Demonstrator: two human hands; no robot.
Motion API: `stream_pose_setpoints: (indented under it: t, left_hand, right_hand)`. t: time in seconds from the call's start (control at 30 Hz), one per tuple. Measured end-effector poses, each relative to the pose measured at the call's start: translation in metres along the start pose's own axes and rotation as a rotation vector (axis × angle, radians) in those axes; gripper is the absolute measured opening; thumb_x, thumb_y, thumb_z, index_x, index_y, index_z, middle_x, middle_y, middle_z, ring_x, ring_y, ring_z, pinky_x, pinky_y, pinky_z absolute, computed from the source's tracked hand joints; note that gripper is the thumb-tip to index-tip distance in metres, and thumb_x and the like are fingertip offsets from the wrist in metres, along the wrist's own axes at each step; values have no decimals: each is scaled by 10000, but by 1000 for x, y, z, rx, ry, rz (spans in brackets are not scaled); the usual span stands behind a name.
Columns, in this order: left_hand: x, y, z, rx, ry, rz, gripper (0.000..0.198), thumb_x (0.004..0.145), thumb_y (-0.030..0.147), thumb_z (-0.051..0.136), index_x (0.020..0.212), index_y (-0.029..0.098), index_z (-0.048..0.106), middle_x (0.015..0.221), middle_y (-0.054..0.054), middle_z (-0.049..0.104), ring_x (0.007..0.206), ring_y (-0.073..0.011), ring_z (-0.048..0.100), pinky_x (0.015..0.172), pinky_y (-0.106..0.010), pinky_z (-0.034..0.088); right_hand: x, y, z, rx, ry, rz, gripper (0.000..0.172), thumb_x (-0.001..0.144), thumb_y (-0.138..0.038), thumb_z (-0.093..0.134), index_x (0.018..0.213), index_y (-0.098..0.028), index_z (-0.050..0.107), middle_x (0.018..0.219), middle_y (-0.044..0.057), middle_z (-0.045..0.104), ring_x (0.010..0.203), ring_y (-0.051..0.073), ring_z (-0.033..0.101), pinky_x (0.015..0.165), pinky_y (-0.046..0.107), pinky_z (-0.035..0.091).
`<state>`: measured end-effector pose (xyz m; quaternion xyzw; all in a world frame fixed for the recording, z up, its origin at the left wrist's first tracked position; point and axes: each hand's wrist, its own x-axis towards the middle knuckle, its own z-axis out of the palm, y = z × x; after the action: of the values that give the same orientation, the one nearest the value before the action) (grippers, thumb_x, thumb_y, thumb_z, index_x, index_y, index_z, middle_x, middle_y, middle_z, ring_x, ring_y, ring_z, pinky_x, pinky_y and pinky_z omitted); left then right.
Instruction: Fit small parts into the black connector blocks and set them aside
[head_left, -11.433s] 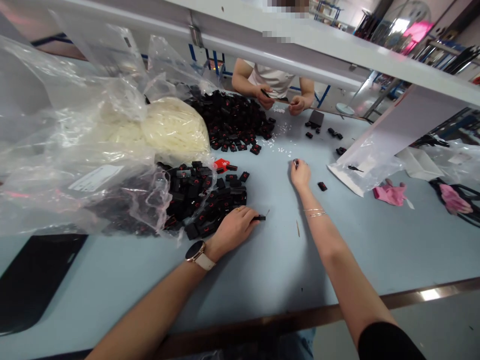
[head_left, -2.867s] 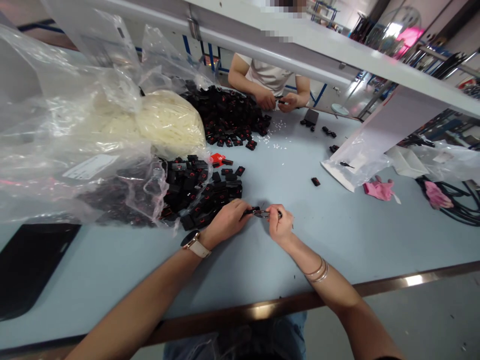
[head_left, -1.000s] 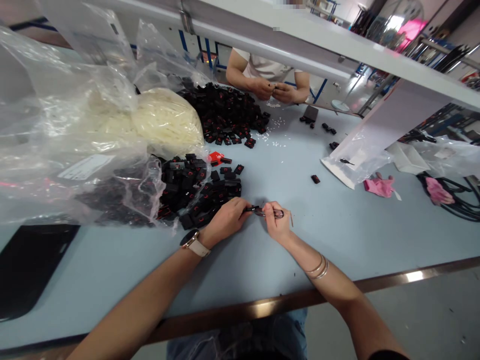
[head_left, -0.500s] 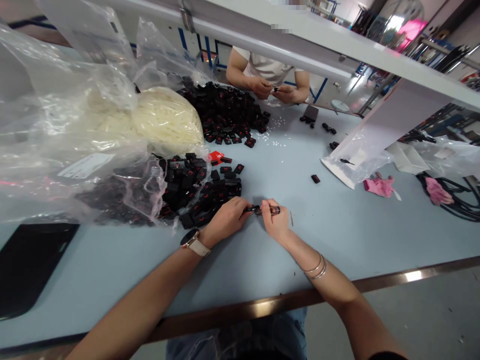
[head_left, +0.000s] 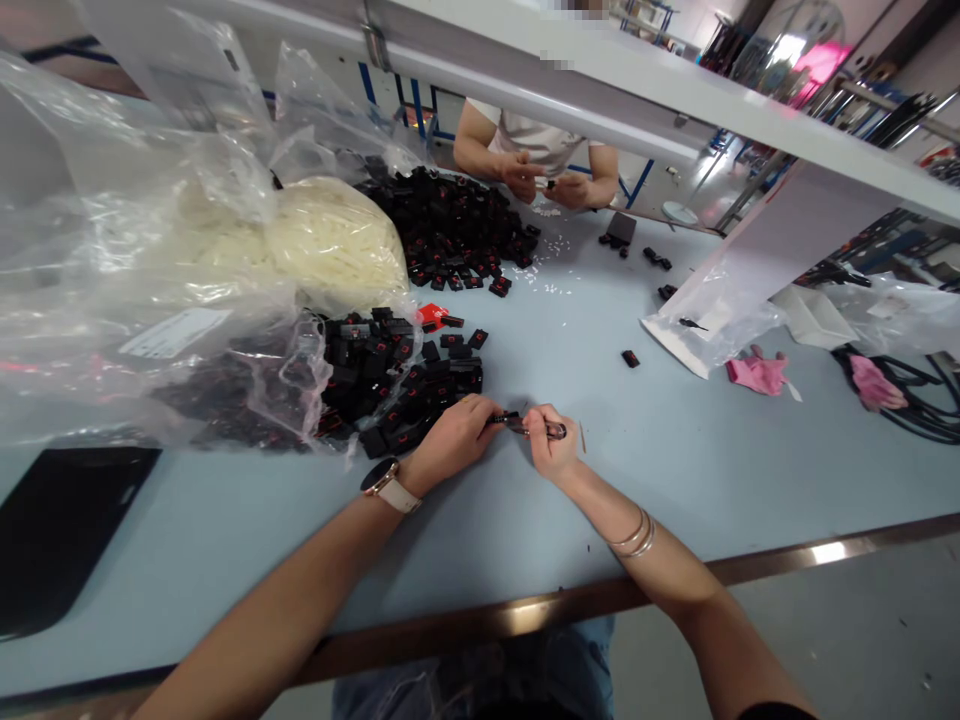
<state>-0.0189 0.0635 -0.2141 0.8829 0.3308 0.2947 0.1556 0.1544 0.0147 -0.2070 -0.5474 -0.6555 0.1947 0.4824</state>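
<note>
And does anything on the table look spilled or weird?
A bit. Little white bits are scattered loose beside the far black pile, so they look spilled. One black part lies alone, away from the piles, and a pink glove lies crumpled on the right. I can't see anything broken.

Bags (head_left: 341, 240) are lying on the left of the table (head_left: 697, 465), a slab (head_left: 71, 540) before them. A near heap (head_left: 379, 370) is lying right of the bags, a far heap (head_left: 465, 225) behind it. Right of the near heap, a part (head_left: 506, 418) is resting in the left hand (head_left: 459, 432), a tool (head_left: 556, 431) in the right hand (head_left: 553, 450). Gloves (head_left: 759, 373) are lying farther right, past a loose part (head_left: 630, 358). A person (head_left: 534, 140) is working behind the table.
</note>
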Motion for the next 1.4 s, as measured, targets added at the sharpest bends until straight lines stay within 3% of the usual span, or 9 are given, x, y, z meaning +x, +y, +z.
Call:
stream_pose_setpoints:
  t: [0.2,0.43,0.53,0.67,0.77,1.03,1.4]
  left_hand:
    - [0,2,-2,2,-14,-9,77,897,209,508,889,152,559,835,-65,629,791,-194,592,710,-322,509]
    - [1,0,0,-5,-22,-14,63,890,208,519,892,160,558,836,-61,627,794,-194,592,710,-321,507]
    - [0,-1,1,-1,-14,-10,57,886,206,522,878,161,555,832,-62,627,794,-195,592,712,-323,508]
    - [0,-1,1,-9,-8,-10,54,885,210,520,881,165,550,846,-60,627,805,-195,589,725,-326,507]
    - [0,1,0,-5,3,-7,69,887,226,521,883,163,547,839,-60,623,800,-192,590,721,-319,504]
    - [0,7,-1,105,-26,5,125,887,258,473,821,167,527,694,-20,576,600,-143,531,549,-250,418]
    - [-2,13,-9,545,219,-29,254,946,167,384,858,168,621,607,-16,566,577,-159,533,563,-281,391]
  right_hand:
    - [3,-5,-1,-3,-41,21,358,930,-408,363,727,-200,573,532,-8,549,459,114,500,469,231,380]
    - [3,-8,0,72,-77,142,352,912,-458,409,716,-212,567,521,-28,524,486,113,508,494,225,385]
    - [6,-3,3,262,30,236,392,894,-523,421,699,-205,544,499,-36,520,429,96,464,440,218,357]
    - [18,9,4,511,308,410,448,838,-607,467,668,-194,506,459,-47,505,372,75,413,381,204,309]
    - [25,16,3,584,385,482,447,799,-616,523,682,-184,515,465,-50,512,360,65,411,368,199,291]
    - [25,17,3,617,342,485,456,770,-624,561,679,-178,527,447,-46,530,357,66,414,367,196,295]
    - [25,17,3,583,280,491,454,778,-615,567,675,-173,531,450,-51,515,368,67,431,371,190,319]
